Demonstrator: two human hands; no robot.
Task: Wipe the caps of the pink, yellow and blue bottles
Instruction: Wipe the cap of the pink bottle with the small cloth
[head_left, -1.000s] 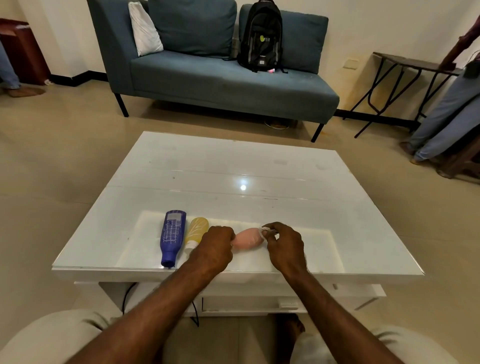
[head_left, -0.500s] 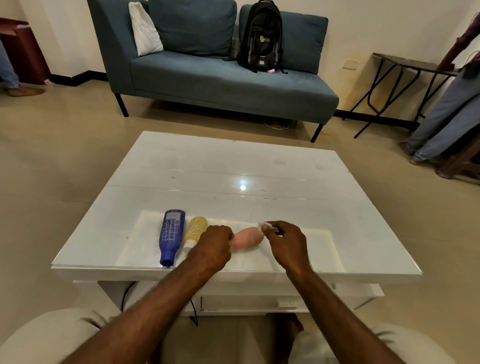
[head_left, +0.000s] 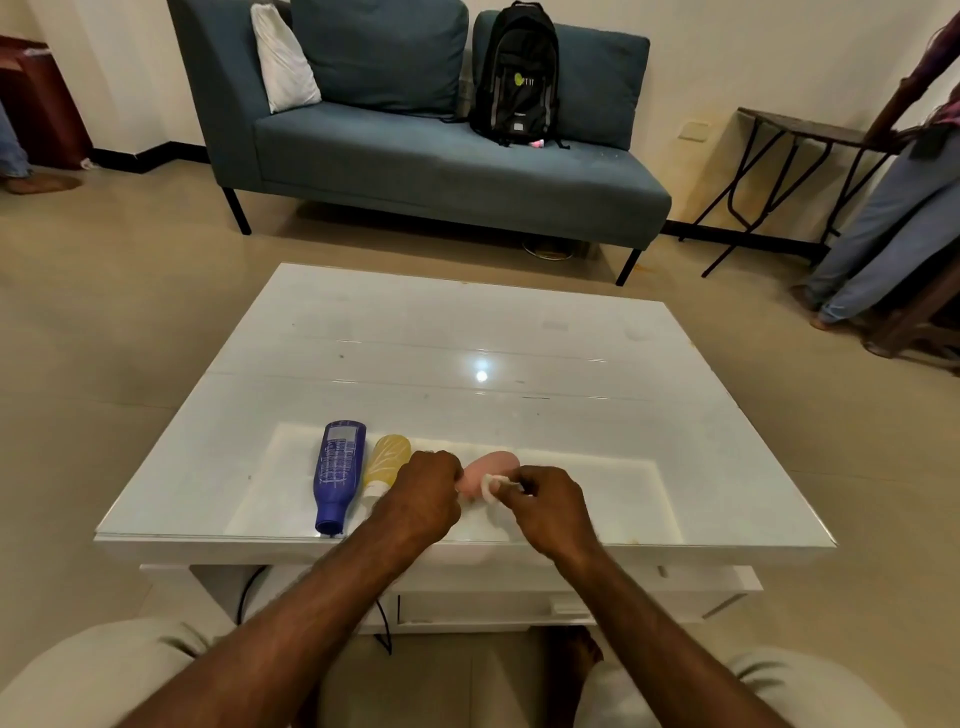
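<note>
1. Left hand (head_left: 421, 493) grips the pink bottle (head_left: 493, 464) at its near end; right hand (head_left: 550, 512) pinches a wipe (head_left: 490, 486) against it.
2. It seems light, smooth and apt to roll; best held round the body, cap free.
3. Earlier it lay crosswise; now it points away.
4. Yellow bottle (head_left: 387, 460) and blue bottle (head_left: 337, 473) lie just left, on the table (head_left: 467, 338).

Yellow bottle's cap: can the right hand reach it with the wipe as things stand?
Probably not directly. The left hand, holding the pink bottle, lies between the right hand with its wipe and the yellow bottle's cap. The left hand would likely have to shift first.
</note>
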